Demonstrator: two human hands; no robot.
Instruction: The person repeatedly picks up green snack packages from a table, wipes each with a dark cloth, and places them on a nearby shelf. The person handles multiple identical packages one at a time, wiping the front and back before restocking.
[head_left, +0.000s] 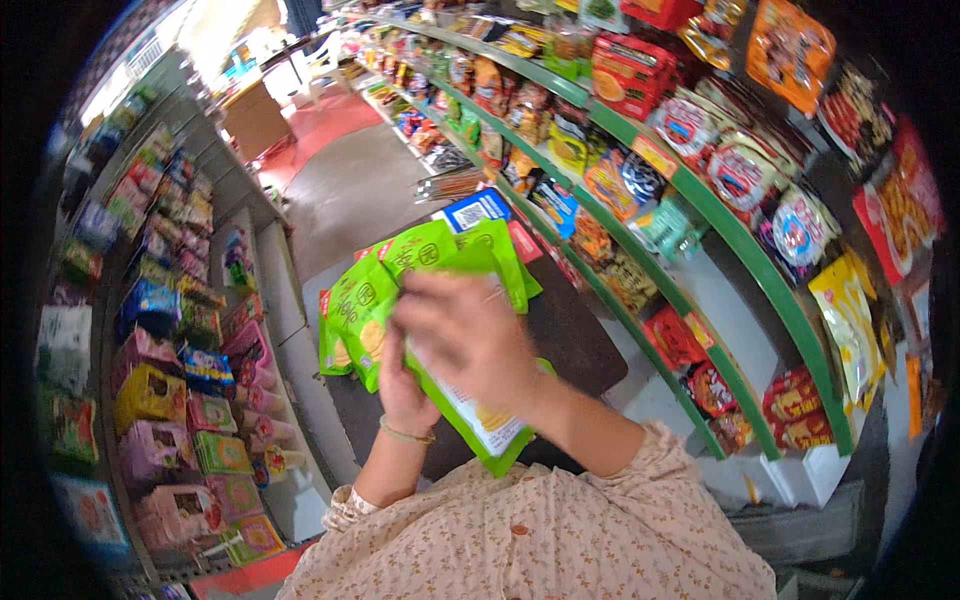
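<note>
Several green snack packets (364, 300) lie spread on a dark surface (585, 345) before me, some overlapping. My left hand (405, 382), with a thin bracelet at the wrist, holds one green and white packet (487, 420) by its left side; it hangs tilted toward my shirt. My right hand (465, 337) is blurred and lies over the upper part of this packet. Whether its fingers grip the packet cannot be told. Behind the packets are a blue card with a printed code (476, 212) and a red packet or card (525, 241).
Green-edged shelves (750, 247) filled with bagged snacks rise on my right. On my left stands a grey shelf unit (281, 277) with small packets and boxes. A cardboard box (255, 116) and a white plastic chair (326, 64) stand at the aisle's far end.
</note>
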